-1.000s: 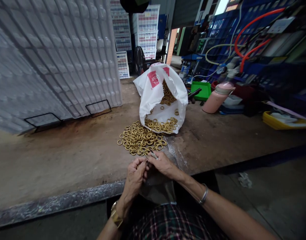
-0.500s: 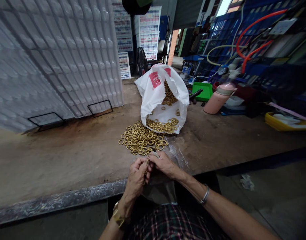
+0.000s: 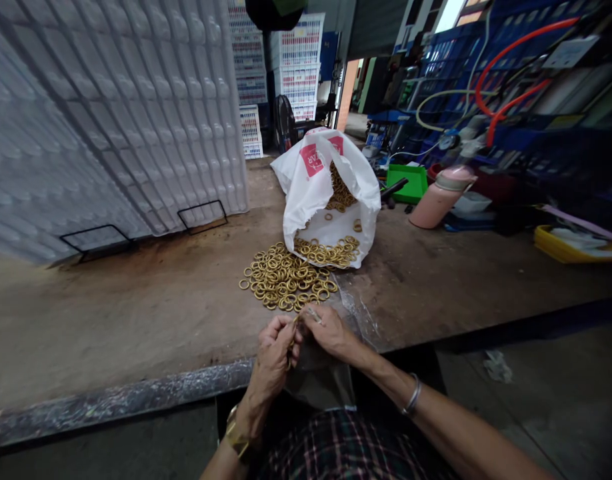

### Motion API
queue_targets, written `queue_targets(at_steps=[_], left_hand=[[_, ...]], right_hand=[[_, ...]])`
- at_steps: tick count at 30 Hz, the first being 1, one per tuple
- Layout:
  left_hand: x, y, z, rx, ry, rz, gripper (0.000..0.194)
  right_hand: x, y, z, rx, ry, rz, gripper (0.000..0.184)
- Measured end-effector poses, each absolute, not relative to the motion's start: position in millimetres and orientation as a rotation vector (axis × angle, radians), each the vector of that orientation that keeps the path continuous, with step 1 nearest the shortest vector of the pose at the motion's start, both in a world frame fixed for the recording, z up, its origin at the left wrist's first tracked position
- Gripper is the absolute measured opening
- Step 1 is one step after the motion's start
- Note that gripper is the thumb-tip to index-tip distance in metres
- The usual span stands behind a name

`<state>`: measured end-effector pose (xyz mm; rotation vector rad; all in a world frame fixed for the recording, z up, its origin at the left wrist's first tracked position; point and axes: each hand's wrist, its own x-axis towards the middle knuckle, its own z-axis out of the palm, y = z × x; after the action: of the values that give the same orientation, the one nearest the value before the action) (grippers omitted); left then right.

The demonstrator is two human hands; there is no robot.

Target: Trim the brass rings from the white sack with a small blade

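My left hand (image 3: 276, 350) is closed with its fingertips pinching a brass-coloured ring (image 3: 296, 321), mostly covered by the fingers. More brass colour shows lower between those fingers. Close against it, my right hand (image 3: 332, 331) is closed around a small slim tool with a pale handle (image 3: 314, 315); its working end is hard to make out. Just beyond both hands lies a heap of brass rings (image 3: 281, 277) on the worktable (image 3: 186, 320). Behind the heap, a white plastic bag (image 3: 299, 193) with red print lies on its side, mouth towards me, with many more rings inside.
Stacked clear plastic trays (image 3: 186, 120) stand at the left behind black wire holders (image 3: 203, 217). To the right are a green tray (image 3: 411, 183), a pink bottle (image 3: 439, 200) and a yellow tray (image 3: 561, 248). The table's front edge (image 3: 136, 400) runs near my forearms.
My right hand has turned slightly, so the tool's dark tip that stuck up before no longer shows clearly. My left hand keeps its pinch. The view has shifted slightly.
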<state>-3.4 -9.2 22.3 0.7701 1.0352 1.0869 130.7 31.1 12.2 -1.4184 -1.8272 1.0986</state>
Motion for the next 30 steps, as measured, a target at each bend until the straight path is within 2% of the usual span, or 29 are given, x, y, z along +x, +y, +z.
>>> queue_targets(at_steps=[3,9,13,20,30], left_hand=[[-3.8,-8.8,20.4,0.795,1.067,1.096,0.031],[-4.6,-10.8,15.6,0.859,1.152,1.084,0.033],[-4.9,-12.1,13.9,0.896,1.168,1.086,0.034],[-4.9,-24.9,31.0,0.892,0.985,1.014,0.029],[-8.9,-16.2,17.7,0.523,0.869,1.145,0.027]], right_hand=[[133.3,26.1,7.2,-1.378,-2.111,0.886,0.013],[135.6,20.1,10.9,-1.468,-2.332,0.644,0.023],[135.0,19.9,15.1,-1.503,-2.414,0.603,0.027],[140.7,37.7,11.2,-1.643,-2.45,0.455,0.016],[115.5,54.4,26.3,-1.712,-2.349,0.386,0.023]])
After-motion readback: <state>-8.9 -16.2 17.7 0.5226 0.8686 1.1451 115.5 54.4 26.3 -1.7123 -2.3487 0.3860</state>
